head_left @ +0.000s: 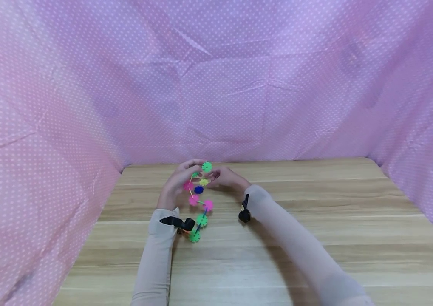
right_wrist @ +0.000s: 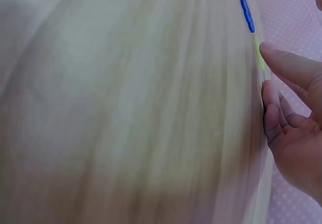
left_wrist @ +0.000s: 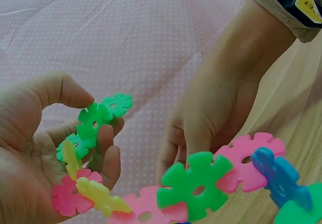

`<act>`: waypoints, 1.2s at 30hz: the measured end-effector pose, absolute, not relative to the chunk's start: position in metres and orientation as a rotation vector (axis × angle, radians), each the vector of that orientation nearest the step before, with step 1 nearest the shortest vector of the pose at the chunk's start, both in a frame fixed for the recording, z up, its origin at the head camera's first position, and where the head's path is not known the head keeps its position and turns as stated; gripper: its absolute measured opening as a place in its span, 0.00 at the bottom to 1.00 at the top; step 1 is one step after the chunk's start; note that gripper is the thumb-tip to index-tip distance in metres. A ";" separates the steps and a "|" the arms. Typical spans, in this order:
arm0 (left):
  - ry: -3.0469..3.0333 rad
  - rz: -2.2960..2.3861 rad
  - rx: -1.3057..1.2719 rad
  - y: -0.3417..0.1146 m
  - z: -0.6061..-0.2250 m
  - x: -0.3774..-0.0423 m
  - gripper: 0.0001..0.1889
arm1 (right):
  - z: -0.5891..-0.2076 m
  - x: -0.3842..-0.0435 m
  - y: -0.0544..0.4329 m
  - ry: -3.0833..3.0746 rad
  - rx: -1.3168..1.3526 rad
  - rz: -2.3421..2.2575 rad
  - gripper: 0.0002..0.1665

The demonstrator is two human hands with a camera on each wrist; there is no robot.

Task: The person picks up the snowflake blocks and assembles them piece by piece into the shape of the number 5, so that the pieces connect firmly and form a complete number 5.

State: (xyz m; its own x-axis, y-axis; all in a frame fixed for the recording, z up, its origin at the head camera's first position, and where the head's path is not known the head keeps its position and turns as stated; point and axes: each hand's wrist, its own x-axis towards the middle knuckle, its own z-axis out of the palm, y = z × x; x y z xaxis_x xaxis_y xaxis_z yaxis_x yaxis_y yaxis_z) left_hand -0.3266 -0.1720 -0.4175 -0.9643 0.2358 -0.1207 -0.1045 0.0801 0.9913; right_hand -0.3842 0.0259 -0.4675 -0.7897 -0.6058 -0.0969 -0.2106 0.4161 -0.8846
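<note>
A chain of interlocking flower-shaped plastic discs, pink, green, yellow and blue, hangs from my left hand point(head_left: 179, 180). That hand pinches a green disc point(left_wrist: 94, 121) near the chain's upper end between thumb and fingers; another green disc point(head_left: 206, 167) sticks out past the fingertips. My right hand point(head_left: 225, 177) is low over the table. In the right wrist view its thumb tip meets the edge of a loose yellow disc point(right_wrist: 258, 53), with the index finger apart below. Close by lies a loose blue disc point(right_wrist: 247, 14). In the left wrist view the right fingertips are hidden.
The wooden table point(head_left: 315, 204) spreads under both arms. Pink dotted cloth point(head_left: 239, 85) hangs behind it and along both sides. The lower chain, with a green disc point(head_left: 195, 236), dangles beside my left wrist strap point(head_left: 178, 222).
</note>
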 end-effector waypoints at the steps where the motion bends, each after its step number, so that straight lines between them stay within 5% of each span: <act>1: 2.104 1.969 0.130 -0.173 -0.417 -0.326 0.21 | -0.468 -0.385 0.025 2.280 -0.714 -1.319 0.26; 36: 2.055 2.012 0.152 -0.167 -0.421 -0.330 0.26 | -0.468 -0.381 0.042 2.294 -0.740 -1.321 0.19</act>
